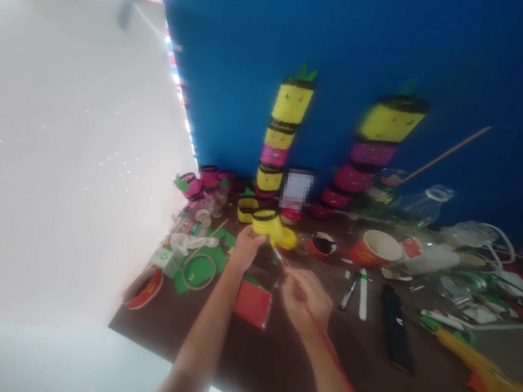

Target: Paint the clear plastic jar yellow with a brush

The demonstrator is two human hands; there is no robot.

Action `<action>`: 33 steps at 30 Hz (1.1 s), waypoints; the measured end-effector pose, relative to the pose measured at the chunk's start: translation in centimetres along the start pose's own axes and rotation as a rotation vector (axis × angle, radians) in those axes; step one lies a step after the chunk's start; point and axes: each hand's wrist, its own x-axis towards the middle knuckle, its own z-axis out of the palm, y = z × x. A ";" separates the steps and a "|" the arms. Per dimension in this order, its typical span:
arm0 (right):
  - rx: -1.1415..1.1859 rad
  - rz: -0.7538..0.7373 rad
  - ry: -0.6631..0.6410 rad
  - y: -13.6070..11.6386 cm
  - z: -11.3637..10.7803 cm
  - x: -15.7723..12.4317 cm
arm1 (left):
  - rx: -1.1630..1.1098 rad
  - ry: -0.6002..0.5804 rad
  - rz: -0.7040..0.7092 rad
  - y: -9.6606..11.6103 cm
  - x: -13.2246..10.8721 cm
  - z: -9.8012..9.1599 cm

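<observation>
My left hand (248,248) is closed on the lower left side of a yellow cup-like piece (268,222) with a black rim, tilted above the table. In my right hand (307,298), the fingers are wrapped round a long red paintbrush (317,324). Its bristle end points up and left, close to the yellow piece; whether it touches cannot be told. Just right of that piece lies a small yellow container (287,238). A red square packet (253,303) rests on the dark table (242,352) between my forearms.
Stacked yellow and pink pieces (292,104) stand by the blue wall, with a second stack (377,140) to the right. A paper cup (376,248), markers (363,294), a black case (396,327) and a yellow glue gun (491,377) lie rightward. Tape (199,272) and a red bowl (144,288) sit left.
</observation>
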 end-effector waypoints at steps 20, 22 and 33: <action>0.005 -0.020 0.019 -0.2 0.1 0.3 | -0.023 0.007 -0.011 0.5 -0.1 0.4; -0.001 -0.018 0.012 -0.3 0.1 0.3 | -0.025 0.006 -0.008 0.5 -0.1 0.5; -0.004 -0.029 0.007 -0.2 0.2 0.1 | -0.012 0.005 -0.007 0.4 0.0 0.2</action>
